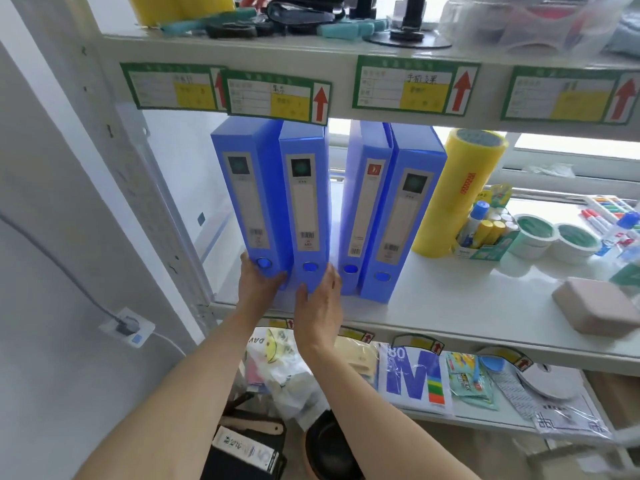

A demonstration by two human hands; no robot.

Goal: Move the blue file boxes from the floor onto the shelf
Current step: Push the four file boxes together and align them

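The left hand cups the bottom end of the leftmost blue plastic file box, its fingers curled around the lower left corner and the thumb lying across the front just under the round finger hole. The right hand is fairly flat and open, its fingers running up along the right side of the second blue plastic file box and its thumb pressed against the lower front edge of that box; it steadies the box rather than closing round it. Both forearms reach up from the bottom of the view.

Four blue file boxes stand upright on the white middle shelf board, spines facing out. The two that the hands touch stand side by side at the left end, touching each other and tipped slightly to the left. Each spine carries a pale label strip with a dark square mark on top and a barcode near the foot. After a narrow gap come the third blue file box, with a red mark on its label, and the fourth blue file box, touching each other and leaning to the right. Just beside the fourth box stands a tall stack of yellow tape rolls, tilted the same way. Green-bordered paper tags with red arrows hang along the edge of the shelf above.
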